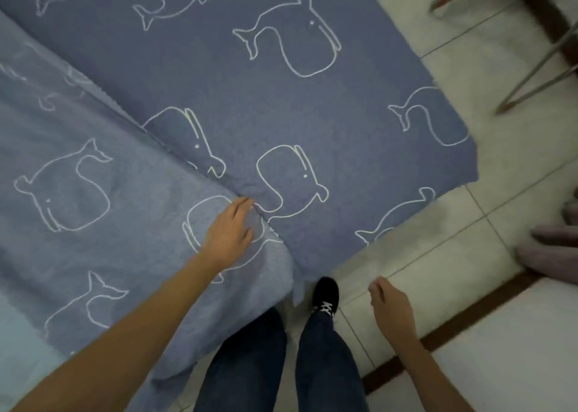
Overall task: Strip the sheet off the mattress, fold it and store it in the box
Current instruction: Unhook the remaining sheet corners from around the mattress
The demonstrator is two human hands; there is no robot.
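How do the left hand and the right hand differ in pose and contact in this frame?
The left hand rests on the whale-print sheet, at the edge of its folded-over layer; the right hand hangs above the tiled floor, touching nothing. The left hand's fingers are nearly straight; the right hand's fingers are loosely curled. Both are bare and neither grips anything.

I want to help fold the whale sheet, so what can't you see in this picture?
Mattress: head view, none of it shows under the blue sheet with white whale outlines.
Storage box: nowhere in the head view.
Thin grey metal legs: head view, tops cut off by the top and right edges.
Pinkish-grey soft shapes, maybe slippers: head view, blurred and cut by the right edge.
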